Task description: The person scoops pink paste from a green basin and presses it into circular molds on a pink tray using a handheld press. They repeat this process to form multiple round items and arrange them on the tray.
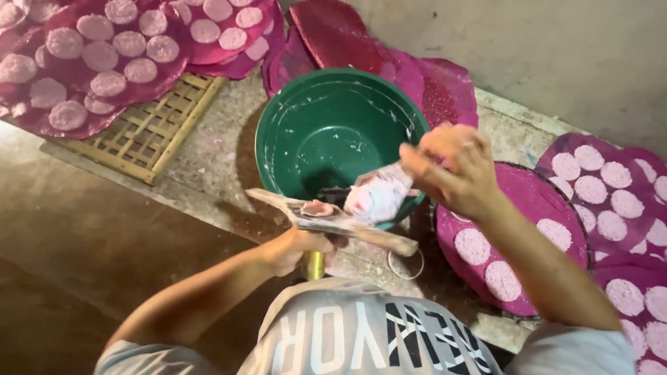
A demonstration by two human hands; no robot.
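Left hand: the left hand point(295, 246) is wrapped from below around a wooden paddle point(333, 221), fingers curled tight on it.
Right hand: the right hand point(451, 167) pinches the upper end of a batter-coated scoop point(379, 196), fingers bunched together.
Paddle axis: long axis runs from upper left to lower right, nearly level, its narrow tip pointing left; a small pink dab lies on top.
Scoop axis: slants down and left from the fingers, its lower end touching the paddle, over the near rim of the bowl.
Bowl: a green bowl point(313, 132), smeared white, stands just behind both hands.
Around: magenta cloths with pale pink discs point(479, 246) lie right and far left; a bamboo lattice tray point(146, 132) sits left; a brass cylinder point(314, 265) shows under the left hand.
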